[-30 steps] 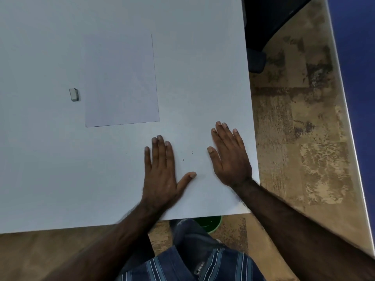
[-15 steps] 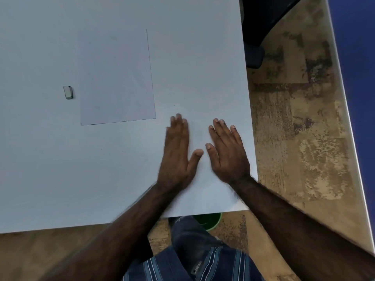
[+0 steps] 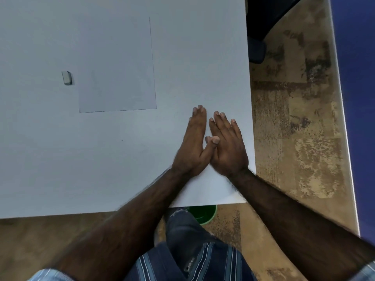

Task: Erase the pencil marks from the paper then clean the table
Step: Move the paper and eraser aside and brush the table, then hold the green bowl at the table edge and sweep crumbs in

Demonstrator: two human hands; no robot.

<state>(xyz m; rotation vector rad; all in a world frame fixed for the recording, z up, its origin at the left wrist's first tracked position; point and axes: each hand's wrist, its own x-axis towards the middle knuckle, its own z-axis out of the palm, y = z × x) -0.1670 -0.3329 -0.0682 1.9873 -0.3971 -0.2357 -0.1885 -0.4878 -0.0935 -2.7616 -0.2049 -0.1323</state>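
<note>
While both hands lie flat near the table's (image 3: 203,57) right edge, the left hand (image 3: 192,147) and right hand (image 3: 227,147) touch side by side, fingers straight, holding nothing. Farther back lies the paper (image 3: 115,65), with the eraser (image 3: 66,78) just beside its left edge.

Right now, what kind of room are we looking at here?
Probably an office or study room, though I can't be sure. A plain white table holds a sheet of paper and an eraser, the floor is worn patterned carpet, and a dark chair stands beyond the table.
</note>
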